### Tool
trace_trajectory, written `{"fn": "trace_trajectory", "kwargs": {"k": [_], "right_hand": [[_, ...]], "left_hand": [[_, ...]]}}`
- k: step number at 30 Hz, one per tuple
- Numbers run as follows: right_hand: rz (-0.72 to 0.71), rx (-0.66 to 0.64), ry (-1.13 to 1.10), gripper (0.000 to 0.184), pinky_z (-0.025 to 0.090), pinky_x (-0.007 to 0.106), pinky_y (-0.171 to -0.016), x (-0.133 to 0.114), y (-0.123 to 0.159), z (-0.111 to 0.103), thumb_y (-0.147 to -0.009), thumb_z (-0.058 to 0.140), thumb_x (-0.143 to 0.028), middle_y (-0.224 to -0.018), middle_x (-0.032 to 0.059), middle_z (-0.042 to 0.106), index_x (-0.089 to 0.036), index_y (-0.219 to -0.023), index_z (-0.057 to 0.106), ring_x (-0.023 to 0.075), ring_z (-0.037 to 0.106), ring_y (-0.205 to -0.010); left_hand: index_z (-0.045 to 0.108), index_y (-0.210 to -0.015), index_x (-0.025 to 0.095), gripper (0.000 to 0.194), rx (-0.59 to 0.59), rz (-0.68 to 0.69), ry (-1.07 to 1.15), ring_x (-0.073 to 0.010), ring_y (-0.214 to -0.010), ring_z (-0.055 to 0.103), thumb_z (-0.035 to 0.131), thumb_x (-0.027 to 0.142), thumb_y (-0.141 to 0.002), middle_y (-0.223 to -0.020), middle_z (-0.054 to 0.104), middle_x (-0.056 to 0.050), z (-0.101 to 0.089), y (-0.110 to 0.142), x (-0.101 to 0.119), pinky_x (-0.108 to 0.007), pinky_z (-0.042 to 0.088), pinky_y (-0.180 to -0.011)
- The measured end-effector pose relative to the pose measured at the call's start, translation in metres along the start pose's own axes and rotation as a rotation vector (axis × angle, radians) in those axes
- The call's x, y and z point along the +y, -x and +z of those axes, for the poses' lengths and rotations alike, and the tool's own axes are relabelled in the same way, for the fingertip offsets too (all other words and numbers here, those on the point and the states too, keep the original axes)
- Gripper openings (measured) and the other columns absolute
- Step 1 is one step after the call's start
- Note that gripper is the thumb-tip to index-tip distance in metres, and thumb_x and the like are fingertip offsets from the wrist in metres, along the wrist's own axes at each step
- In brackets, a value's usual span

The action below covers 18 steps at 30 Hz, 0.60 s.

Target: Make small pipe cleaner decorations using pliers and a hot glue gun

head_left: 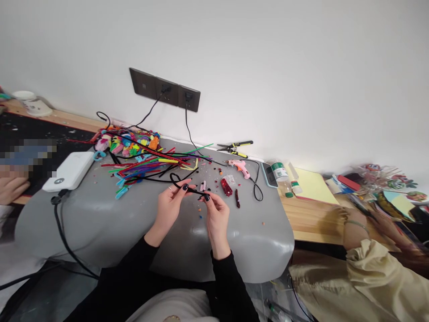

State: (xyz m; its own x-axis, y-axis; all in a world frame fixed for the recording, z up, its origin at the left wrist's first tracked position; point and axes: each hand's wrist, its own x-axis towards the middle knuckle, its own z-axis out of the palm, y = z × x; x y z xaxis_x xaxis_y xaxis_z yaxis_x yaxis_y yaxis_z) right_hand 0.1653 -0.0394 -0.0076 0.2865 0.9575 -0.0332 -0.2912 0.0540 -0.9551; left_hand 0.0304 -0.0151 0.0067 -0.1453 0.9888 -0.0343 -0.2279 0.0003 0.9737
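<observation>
Both of my hands hold a black pipe cleaner [191, 190] above the grey table mat [140, 223]. Its far end curls into a loop to the upper left. My left hand [170, 201] pinches it near that loop, and a ring shows on one finger. Close beside it, my right hand [216, 214] grips the other end between thumb and fingers. Beyond the hands lies a heap of coloured pipe cleaners [144, 167]. To the right rest a dark red twisted piece [237, 198] and a red glittery packet [226, 187].
A pink glue gun [239, 167], black-and-yellow pliers [234, 145], a phone [269, 175] and a plastic bottle [281, 176] lie at the back right. A white power bank [69, 171] with a cable sits left. Other people's hands are at both sides; a wall socket panel [164, 89] is behind.
</observation>
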Motion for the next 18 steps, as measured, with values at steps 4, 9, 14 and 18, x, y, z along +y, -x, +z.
{"fn": "trace_trajectory", "kwargs": {"k": [4,9,14,18], "right_hand": [[-0.01,0.056,-0.003,0.037,0.057,0.035,-0.082,0.003,-0.002,0.0,-0.076,0.08,-0.049,-0.082,0.0066,0.078,-0.016,-0.094,0.079,0.0207,0.072,-0.078],[-0.004,0.056,-0.024,0.036,0.055,0.03,-0.074,0.003,-0.001,0.002,-0.073,0.084,-0.045,-0.08,0.0042,0.076,-0.018,-0.095,0.078,0.0193,0.072,-0.075],[-0.035,0.111,0.019,0.029,0.055,0.031,-0.075,0.002,-0.003,0.0,-0.078,0.078,-0.044,-0.074,0.0038,0.075,-0.016,-0.086,0.075,0.0181,0.069,-0.072],[-0.016,0.145,0.083,0.025,0.055,0.033,-0.077,0.001,-0.009,-0.009,-0.077,0.075,-0.04,-0.07,0.0038,0.075,-0.016,-0.081,0.073,0.0188,0.07,-0.07]], "left_hand": [[0.076,-0.11,0.013,0.067,-0.014,-0.023,0.015,-0.0277,-0.094,0.076,0.076,0.07,-0.075,-0.102,0.08,-0.015,0.002,-0.001,-0.002,-0.045,0.063,-0.094],[0.076,-0.107,0.014,0.063,-0.023,-0.044,0.029,-0.0279,-0.097,0.076,0.08,0.067,-0.072,-0.101,0.08,-0.013,0.005,0.0,-0.004,-0.043,0.063,-0.094],[0.078,-0.1,0.015,0.058,-0.033,-0.091,0.104,-0.0265,-0.093,0.076,0.087,0.062,-0.066,-0.097,0.08,-0.012,0.008,0.0,-0.001,-0.04,0.063,-0.089],[0.076,-0.088,0.017,0.049,0.011,-0.167,0.256,-0.0238,-0.092,0.075,0.092,0.056,-0.061,-0.102,0.08,-0.012,0.001,-0.008,0.003,-0.031,0.061,-0.078]]}}
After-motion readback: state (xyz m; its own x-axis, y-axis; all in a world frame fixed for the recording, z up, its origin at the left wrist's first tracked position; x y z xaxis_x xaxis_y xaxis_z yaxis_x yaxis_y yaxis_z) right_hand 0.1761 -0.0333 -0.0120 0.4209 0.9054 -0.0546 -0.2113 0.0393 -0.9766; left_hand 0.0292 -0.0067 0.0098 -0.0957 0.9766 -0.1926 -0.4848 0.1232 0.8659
